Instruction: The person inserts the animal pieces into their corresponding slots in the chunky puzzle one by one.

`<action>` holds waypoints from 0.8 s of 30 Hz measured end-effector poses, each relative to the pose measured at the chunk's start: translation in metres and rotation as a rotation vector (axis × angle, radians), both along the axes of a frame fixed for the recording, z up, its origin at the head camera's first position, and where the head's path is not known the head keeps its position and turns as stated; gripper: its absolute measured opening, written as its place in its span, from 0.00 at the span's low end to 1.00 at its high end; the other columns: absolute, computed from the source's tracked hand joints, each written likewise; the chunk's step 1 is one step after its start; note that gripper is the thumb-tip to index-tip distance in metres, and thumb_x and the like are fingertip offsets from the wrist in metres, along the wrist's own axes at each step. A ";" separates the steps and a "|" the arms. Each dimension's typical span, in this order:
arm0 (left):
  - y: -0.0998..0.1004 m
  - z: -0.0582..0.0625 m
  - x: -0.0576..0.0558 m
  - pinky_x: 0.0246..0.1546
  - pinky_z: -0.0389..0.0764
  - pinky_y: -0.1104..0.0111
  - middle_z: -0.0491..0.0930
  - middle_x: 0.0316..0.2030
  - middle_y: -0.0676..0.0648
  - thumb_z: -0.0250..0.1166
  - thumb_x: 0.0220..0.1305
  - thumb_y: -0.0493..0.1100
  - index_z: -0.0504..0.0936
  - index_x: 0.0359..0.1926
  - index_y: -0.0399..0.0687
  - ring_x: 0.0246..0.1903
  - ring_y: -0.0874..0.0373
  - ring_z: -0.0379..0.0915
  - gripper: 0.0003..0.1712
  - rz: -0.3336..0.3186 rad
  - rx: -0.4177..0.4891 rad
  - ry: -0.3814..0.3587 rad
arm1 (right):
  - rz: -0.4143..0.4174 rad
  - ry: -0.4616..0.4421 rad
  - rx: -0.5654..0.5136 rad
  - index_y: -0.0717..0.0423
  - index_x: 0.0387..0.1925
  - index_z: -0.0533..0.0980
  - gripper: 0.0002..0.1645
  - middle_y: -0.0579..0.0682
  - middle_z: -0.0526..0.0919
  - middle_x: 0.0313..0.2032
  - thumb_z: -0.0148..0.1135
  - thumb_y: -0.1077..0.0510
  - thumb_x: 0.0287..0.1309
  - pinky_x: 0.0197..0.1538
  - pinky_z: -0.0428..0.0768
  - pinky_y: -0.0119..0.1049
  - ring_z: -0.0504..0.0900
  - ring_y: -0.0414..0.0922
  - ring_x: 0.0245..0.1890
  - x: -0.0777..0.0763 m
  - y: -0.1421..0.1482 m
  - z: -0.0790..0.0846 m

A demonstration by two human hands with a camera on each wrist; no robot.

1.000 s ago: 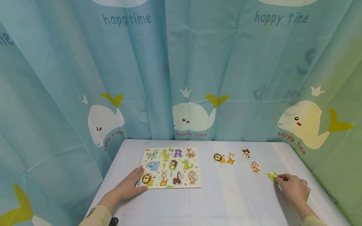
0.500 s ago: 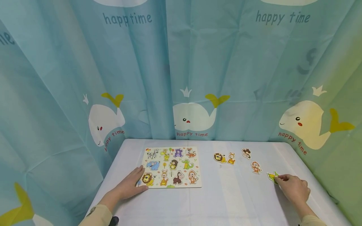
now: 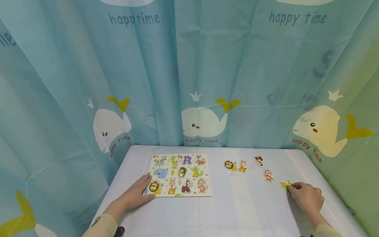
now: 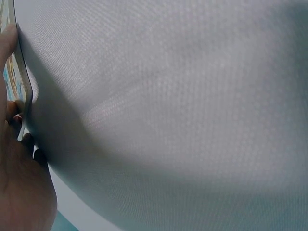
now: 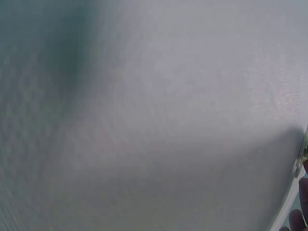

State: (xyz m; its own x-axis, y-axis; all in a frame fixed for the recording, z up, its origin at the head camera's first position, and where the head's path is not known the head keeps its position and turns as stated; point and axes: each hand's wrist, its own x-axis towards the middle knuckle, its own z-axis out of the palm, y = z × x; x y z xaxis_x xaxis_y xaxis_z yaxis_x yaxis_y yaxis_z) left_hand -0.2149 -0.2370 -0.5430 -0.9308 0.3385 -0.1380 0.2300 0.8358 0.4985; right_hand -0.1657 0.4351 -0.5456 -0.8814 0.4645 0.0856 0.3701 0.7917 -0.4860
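Note:
In the head view, my left hand (image 3: 134, 193) holds the lower left corner of an animal puzzle board (image 3: 206, 184), thumb at the front edge and fingers along the left side. The left wrist view shows the thumb (image 4: 8, 42) on the board's rim (image 4: 23, 77). Far to the right, my right hand (image 3: 308, 196) pinches a green and yellow crocodile puzzle piece (image 3: 285, 185) between thumb and fingers, partly covering it. Its lower edge is at or close to the table; contact cannot be told. The right wrist view catches only a few fingers at its edge.
Between the hands lie a lion piece (image 3: 230, 165), a kangaroo piece (image 3: 242, 166), a dark brown piece (image 3: 258, 161) and a monkey piece (image 3: 268, 175). A white cloth covers the table (image 3: 225, 210). A blue whale-print curtain (image 3: 160, 65) hangs behind it.
Both hands keep their places, the right one still pinching the crocodile piece. The view shifts only very slightly.

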 end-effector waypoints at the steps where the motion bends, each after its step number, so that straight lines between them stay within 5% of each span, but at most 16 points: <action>1: 0.000 0.000 0.000 0.75 0.53 0.43 0.50 0.80 0.40 0.69 0.63 0.65 0.57 0.79 0.39 0.78 0.37 0.43 0.56 0.000 0.000 0.000 | 0.000 0.000 0.002 0.63 0.40 0.83 0.20 0.68 0.84 0.44 0.65 0.48 0.63 0.44 0.64 0.65 0.67 0.72 0.47 0.000 0.000 0.000; 24: 0.000 -0.001 0.000 0.75 0.53 0.43 0.50 0.80 0.40 0.69 0.62 0.65 0.57 0.79 0.39 0.78 0.38 0.43 0.56 0.010 0.007 -0.009 | -0.017 -0.005 0.000 0.64 0.40 0.84 0.19 0.69 0.84 0.44 0.65 0.50 0.60 0.45 0.64 0.66 0.68 0.72 0.46 0.000 -0.004 0.000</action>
